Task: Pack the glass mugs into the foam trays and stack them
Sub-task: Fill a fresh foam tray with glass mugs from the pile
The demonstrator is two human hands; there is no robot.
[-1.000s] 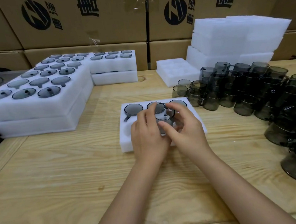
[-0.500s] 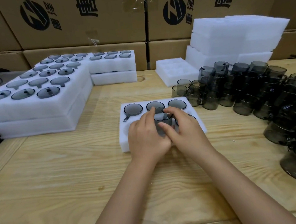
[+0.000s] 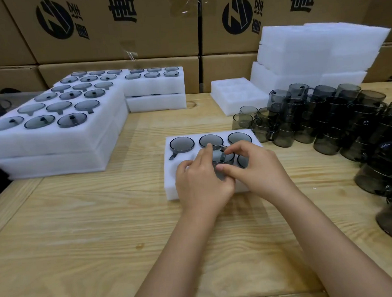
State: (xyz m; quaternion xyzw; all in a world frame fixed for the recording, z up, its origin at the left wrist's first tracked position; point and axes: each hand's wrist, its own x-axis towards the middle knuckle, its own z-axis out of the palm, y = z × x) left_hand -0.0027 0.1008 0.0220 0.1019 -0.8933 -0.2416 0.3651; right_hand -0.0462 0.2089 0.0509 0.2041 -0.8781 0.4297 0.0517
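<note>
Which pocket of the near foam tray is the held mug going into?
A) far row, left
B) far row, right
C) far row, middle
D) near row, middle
D: the left hand and right hand hold the mug at the near row's middle pocket of the foam tray; all three far-row pockets already have seated mugs.

Glossy mug (image 3: 222, 157) (tray (image 3: 171, 187) seemingly foam).

Place: packing warehouse | shown by: printed cartons (image 3: 112, 26) stacked far, foam trays (image 3: 318, 47) piled right, wooden table (image 3: 79, 226)
</note>
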